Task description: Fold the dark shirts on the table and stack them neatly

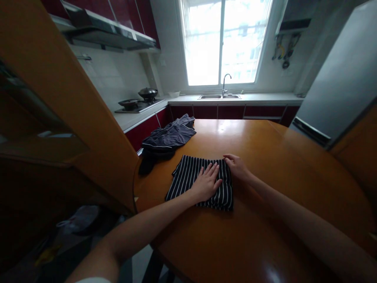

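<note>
A dark garment with white stripes (183, 177) lies folded into a rough rectangle on the wooden table, its kind hidden by the folding. My left hand (206, 184) rests flat on top of it, fingers spread and pointing away from me. At the garment's far right corner, my right hand (235, 166) has its fingers closed at the edge, seeming to pinch the cloth. The thumb of that hand is partly hidden.
A heap of grey and black clothes (169, 135) lies at the table's (265, 157) far left edge. Beyond stand a counter with a sink (210, 96), a stove with a lidded wok (148, 93), and a fridge (332, 78) on the right. A wooden cabinet frame (97, 129) rises close on the left.
</note>
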### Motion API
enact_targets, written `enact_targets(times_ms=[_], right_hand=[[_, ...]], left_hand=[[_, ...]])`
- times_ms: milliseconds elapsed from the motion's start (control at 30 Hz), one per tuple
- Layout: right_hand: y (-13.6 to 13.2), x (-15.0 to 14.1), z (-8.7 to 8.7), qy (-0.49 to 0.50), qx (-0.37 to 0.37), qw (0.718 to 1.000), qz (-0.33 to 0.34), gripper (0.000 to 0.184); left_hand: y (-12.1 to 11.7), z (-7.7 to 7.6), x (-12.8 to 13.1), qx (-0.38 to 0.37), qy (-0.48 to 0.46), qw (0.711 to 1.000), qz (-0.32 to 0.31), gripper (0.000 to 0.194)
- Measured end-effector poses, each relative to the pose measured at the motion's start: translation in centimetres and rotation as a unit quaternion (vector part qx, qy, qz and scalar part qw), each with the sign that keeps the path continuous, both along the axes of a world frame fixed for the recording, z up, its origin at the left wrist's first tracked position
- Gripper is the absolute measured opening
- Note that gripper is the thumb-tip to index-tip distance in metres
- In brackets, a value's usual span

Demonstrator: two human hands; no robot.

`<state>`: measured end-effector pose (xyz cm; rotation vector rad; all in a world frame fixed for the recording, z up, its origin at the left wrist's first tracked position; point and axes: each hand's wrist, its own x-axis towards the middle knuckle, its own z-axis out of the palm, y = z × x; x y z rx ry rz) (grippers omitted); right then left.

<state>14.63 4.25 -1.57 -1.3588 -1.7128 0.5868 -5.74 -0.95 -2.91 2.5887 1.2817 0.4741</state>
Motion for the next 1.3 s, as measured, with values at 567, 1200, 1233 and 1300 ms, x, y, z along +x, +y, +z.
enact_targets(times_ms=[567,1200,1233,1300], right_hand=[[3.1,-1.9,-2.9,-0.310,-0.066,0.948,-0.028,0.042],[2.4,-1.8,-2.2,-0.305,-0.061,0.950,-0.007,0.046],[2.4,-1.7,-2.3,-0.305,-0.059,0.951,-0.008,0.046],[2.6,-1.7,-2.5,-0.307,-0.052,0.950,-0.007,0.046]], left_hand=[[-2.7,4.2,-0.1,-0.013,0.006,0.984,-0.177,0.052],[-5.2,6.2,-4.1,-0.090,-0.004,0.974,-0.210,0.057],[-4.2,6.7,-4.9,-0.070,-0.038,0.986,-0.146,0.047],[-1.7,6.9,-7.0,0.014,-0.090,0.995,0.038,0.032]])
